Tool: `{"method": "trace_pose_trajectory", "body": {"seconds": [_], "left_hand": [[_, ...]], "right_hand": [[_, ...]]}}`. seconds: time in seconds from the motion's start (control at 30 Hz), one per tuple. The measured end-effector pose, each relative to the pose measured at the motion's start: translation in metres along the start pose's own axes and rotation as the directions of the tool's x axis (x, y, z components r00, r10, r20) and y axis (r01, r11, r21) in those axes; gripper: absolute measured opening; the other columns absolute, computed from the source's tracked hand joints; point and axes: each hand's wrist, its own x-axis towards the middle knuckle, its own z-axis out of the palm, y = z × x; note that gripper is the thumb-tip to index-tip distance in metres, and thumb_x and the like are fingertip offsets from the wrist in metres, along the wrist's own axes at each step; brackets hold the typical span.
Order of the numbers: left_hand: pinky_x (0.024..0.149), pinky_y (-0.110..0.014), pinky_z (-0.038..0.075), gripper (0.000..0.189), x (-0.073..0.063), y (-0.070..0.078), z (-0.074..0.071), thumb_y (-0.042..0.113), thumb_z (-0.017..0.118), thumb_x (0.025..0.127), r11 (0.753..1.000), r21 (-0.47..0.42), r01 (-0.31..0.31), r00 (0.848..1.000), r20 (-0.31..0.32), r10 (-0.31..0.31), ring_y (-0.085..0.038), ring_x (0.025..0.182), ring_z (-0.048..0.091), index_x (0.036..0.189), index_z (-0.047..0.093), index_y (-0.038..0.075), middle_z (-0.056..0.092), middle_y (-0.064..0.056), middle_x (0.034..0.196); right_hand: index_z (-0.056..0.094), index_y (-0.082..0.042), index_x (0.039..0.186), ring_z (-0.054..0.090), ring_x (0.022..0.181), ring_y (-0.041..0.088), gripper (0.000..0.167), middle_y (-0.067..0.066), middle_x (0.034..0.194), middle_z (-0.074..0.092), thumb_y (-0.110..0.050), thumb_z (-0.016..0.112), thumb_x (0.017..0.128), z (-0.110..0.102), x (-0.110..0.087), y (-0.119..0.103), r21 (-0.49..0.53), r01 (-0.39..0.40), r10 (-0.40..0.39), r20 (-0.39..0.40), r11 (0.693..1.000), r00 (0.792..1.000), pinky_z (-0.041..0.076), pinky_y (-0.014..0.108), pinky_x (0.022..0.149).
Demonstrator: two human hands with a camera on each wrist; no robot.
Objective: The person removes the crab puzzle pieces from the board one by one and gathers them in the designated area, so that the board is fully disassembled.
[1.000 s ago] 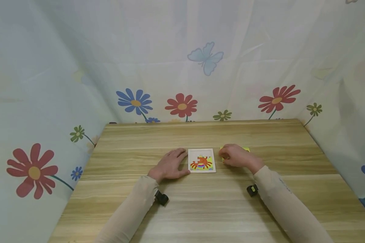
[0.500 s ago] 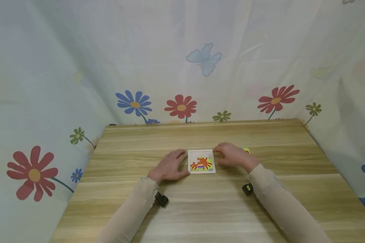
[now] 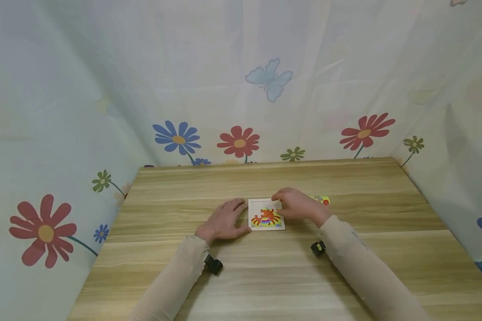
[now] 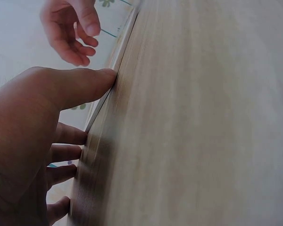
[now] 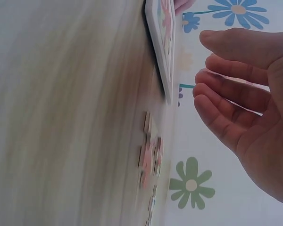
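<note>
A small white-rimmed puzzle tray lies on the table, with a red crab picture filling its lower part and bare backing at the upper left. Against the tray's left side rests my left hand, fingers spread; in the left wrist view the thumb touches the tray's edge. My right hand hovers over the tray's right edge, covering its upper right corner. In the right wrist view its fingers are loosely bent, apart from the thumb, and no piece shows between them.
Several loose puzzle pieces, yellow with red, lie right of the tray, partly behind my right hand. The wooden table ends at a flower-printed curtain. Each wrist wears a small black camera.
My right hand has moved left from the loose pieces to the tray's right edge, uncovering some of those pieces. The left hand stays beside the tray.
</note>
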Motion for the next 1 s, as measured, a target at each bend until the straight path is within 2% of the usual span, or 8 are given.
{"method": "trace_pose_trajectory", "body": {"seconds": [0.1, 0.33, 0.6, 0.73, 1.0], "left_hand": [[0.117, -0.044, 0.027, 0.084, 0.001, 0.000, 0.000, 0.064, 0.055, 0.087, 1.000, 0.006, -0.003, 1.000, -0.001, 0.003, -0.025, 0.143, 0.032, 0.149, 0.039, 0.011, 0.035, -0.008, 0.153], [0.117, -0.044, 0.027, 0.084, 0.002, 0.001, -0.002, 0.066, 0.054, 0.087, 1.000, 0.020, 0.001, 1.000, -0.003, -0.001, -0.024, 0.143, 0.031, 0.149, 0.039, 0.012, 0.035, -0.007, 0.153], [0.117, -0.045, 0.027, 0.083, 0.000, 0.002, -0.002, 0.065, 0.054, 0.087, 1.000, 0.012, 0.000, 1.000, -0.003, 0.000, -0.025, 0.143, 0.032, 0.149, 0.040, 0.011, 0.035, -0.007, 0.153], [0.117, -0.045, 0.028, 0.083, 0.000, 0.001, -0.001, 0.065, 0.054, 0.087, 1.000, 0.012, -0.003, 1.000, -0.008, 0.004, -0.025, 0.142, 0.032, 0.149, 0.040, 0.011, 0.036, -0.007, 0.153], [0.117, -0.043, 0.027, 0.084, 0.000, -0.001, -0.001, 0.066, 0.052, 0.087, 1.000, 0.031, -0.003, 1.000, 0.001, 0.003, -0.024, 0.143, 0.031, 0.149, 0.039, 0.011, 0.035, -0.007, 0.153]], "right_hand": [[0.066, 0.000, 0.117, 0.062, 0.099, 0.024, 0.037, 0.012, 0.113, 0.066, -0.018, 0.073, 0.085, 0.000, 0.004, -0.003, 0.009, -0.007, 0.007, 0.016, 1.000, 1.000, 0.053, 0.041, 0.089], [0.064, -0.002, 0.123, 0.058, 0.115, 0.027, 0.042, 0.012, 0.124, 0.063, -0.023, 0.072, 0.088, 0.001, 0.012, -0.010, 0.048, -0.058, 0.054, 0.084, 0.997, 0.995, 0.048, 0.043, 0.100], [0.065, 0.000, 0.120, 0.057, 0.115, 0.030, 0.038, 0.014, 0.121, 0.064, -0.018, 0.073, 0.087, 0.007, 0.018, -0.014, 0.040, 0.000, -0.004, 0.100, 0.999, 0.995, 0.047, 0.045, 0.100], [0.065, 0.000, 0.120, 0.056, 0.116, 0.031, 0.039, 0.014, 0.121, 0.063, -0.016, 0.073, 0.086, 0.010, 0.020, -0.016, 0.060, 0.002, -0.009, 0.113, 0.998, 0.994, 0.046, 0.045, 0.102], [0.064, -0.001, 0.120, 0.056, 0.116, 0.029, 0.040, 0.013, 0.121, 0.062, -0.020, 0.073, 0.086, 0.018, 0.025, -0.015, 0.017, 0.016, -0.019, 0.142, 1.000, 0.990, 0.045, 0.044, 0.103]]}}
